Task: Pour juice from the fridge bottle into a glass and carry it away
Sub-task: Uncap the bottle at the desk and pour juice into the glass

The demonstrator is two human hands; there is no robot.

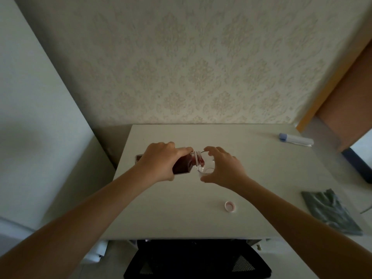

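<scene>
The left hand point(159, 161) is clamped around the square clear bottle of dark red juice point(184, 165), tipped well over, its threaded neck right at the rim of the small clear drinking glass point(205, 167). The right hand point(223, 168) curls around that glass from the right side, steadying it on the white counter point(181, 208). Red is sitting at the bottle's mouth; the glass looks close to empty, so by my reading the pour is only beginning.

Here's the danger: the mouth is wide and the glass is small, so a sharp tilt could send juice surging past the rim and onto the pale surface. The neck is close enough to knock the glass, and only that right-hand hold would stop it sliding or tipping. Fingers over the rim may catch a splash too.

The pink-and-white bottle cap point(230, 206) lies loose nearer the person, well apart. A grey folded cloth point(330, 210) rests at the right edge, handy if it spills.
</scene>
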